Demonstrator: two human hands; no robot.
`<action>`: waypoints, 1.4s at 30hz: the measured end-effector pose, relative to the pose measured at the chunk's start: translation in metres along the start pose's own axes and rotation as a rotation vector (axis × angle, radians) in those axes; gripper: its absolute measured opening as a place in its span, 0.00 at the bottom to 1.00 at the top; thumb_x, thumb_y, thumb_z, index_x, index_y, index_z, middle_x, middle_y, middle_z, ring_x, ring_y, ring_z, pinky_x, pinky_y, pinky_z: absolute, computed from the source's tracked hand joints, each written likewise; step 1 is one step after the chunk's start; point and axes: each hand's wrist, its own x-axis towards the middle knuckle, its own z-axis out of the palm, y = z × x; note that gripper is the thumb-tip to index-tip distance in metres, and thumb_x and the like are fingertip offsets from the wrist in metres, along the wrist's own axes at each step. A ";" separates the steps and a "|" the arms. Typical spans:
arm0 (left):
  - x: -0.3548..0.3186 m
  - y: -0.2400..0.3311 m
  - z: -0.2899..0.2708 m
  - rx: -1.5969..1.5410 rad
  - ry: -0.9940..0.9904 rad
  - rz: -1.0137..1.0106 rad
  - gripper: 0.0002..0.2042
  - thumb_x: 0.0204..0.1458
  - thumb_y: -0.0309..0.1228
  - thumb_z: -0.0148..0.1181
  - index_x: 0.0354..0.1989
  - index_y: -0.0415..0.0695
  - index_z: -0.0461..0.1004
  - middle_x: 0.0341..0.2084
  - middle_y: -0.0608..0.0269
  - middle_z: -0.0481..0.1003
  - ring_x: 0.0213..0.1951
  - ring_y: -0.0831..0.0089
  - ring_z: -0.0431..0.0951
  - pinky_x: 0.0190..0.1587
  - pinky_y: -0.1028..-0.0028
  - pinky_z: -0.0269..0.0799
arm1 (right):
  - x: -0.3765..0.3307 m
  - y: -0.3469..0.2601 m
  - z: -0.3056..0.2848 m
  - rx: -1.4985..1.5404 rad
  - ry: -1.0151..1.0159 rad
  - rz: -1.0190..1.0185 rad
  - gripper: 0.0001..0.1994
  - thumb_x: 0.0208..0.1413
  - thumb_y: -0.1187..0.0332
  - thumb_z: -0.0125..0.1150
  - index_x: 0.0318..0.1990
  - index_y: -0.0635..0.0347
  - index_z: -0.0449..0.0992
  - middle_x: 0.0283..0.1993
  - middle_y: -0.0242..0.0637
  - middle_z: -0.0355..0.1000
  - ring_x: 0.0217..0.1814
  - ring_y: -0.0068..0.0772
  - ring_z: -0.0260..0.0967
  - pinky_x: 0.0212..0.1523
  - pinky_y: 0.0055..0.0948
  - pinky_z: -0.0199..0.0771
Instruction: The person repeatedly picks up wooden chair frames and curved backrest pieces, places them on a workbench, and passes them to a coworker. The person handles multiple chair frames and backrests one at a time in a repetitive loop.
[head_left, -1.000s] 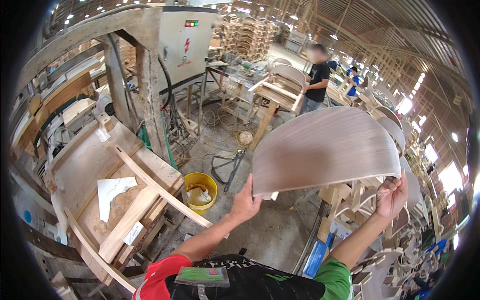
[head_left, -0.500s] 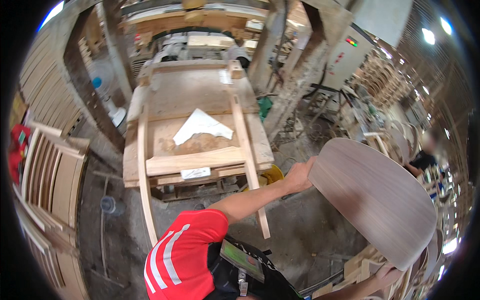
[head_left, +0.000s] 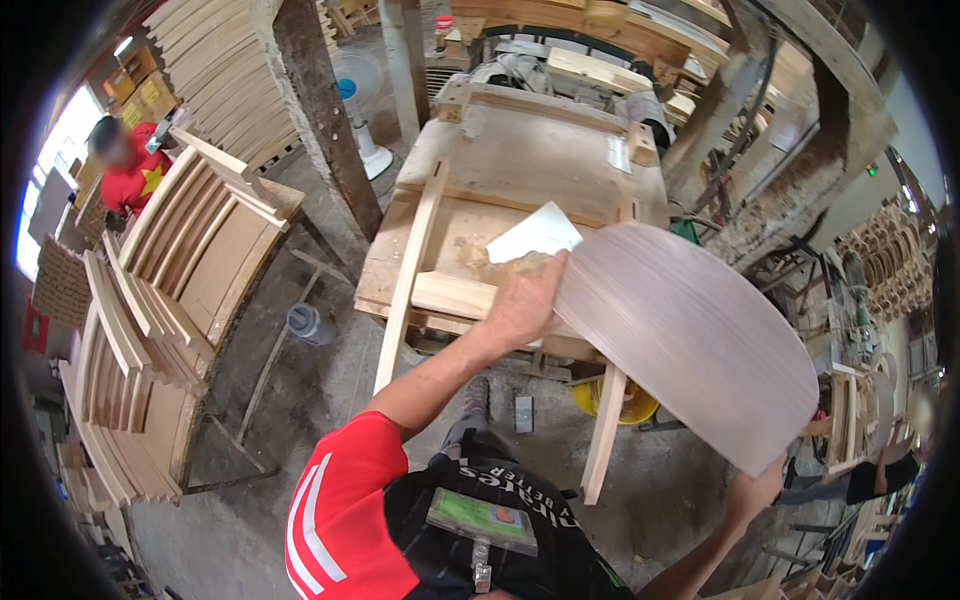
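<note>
A: Left hand: how do we enter it?
B: Closed on the left corner of one curved wooden panel, grey-brown. We list the rest from the left.
A: Far left?
B: One person in a red shirt; one bench bearing rows of curved slats; one grey bucket, floor; one white fan, behind.
A: The tabletop?
B: One pale rail along its left edge, overhanging the near edge; one crosspiece beside the near edge, right end hidden from us; one white sheet behind that.
A: Near right corner?
B: A second rail, mostly hidden, projecting past the near edge; one yellow bucket below. The panel overlaps that corner in our view; we cannot tell whether it touches anything there.
A: Last item?
B: Right hand, gripping the panel's lower right corner, fingers partly hidden.
</note>
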 end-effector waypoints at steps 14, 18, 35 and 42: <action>0.126 -0.277 -0.099 0.330 0.121 -0.323 0.23 0.53 0.35 0.58 0.58 0.42 0.71 0.35 0.35 0.80 0.38 0.36 0.81 0.42 0.45 0.78 | 0.240 -0.224 0.296 -0.026 -0.132 -0.286 0.19 0.55 0.65 0.59 0.53 0.64 0.74 0.46 0.64 0.77 0.50 0.71 0.73 0.50 0.56 0.73; 0.140 -0.303 -0.079 0.287 0.212 -0.327 0.22 0.57 0.38 0.56 0.59 0.44 0.71 0.36 0.33 0.80 0.41 0.33 0.80 0.44 0.44 0.77 | 0.250 -0.231 0.344 0.023 -0.108 -0.250 0.19 0.56 0.64 0.59 0.51 0.66 0.73 0.45 0.66 0.77 0.50 0.71 0.74 0.50 0.57 0.74; 0.127 -0.315 -0.050 0.352 0.141 -0.327 0.23 0.57 0.36 0.59 0.60 0.42 0.69 0.40 0.34 0.79 0.41 0.33 0.80 0.43 0.43 0.78 | 0.233 -0.205 0.391 0.024 -0.207 -0.136 0.22 0.57 0.61 0.59 0.57 0.62 0.74 0.47 0.64 0.78 0.53 0.70 0.74 0.54 0.53 0.73; 0.118 -0.311 -0.046 0.365 0.153 -0.321 0.22 0.57 0.34 0.58 0.59 0.41 0.68 0.40 0.37 0.79 0.42 0.35 0.80 0.44 0.44 0.78 | 0.235 -0.197 0.395 0.025 -0.205 -0.200 0.22 0.58 0.61 0.58 0.57 0.64 0.73 0.46 0.65 0.78 0.52 0.70 0.74 0.53 0.54 0.74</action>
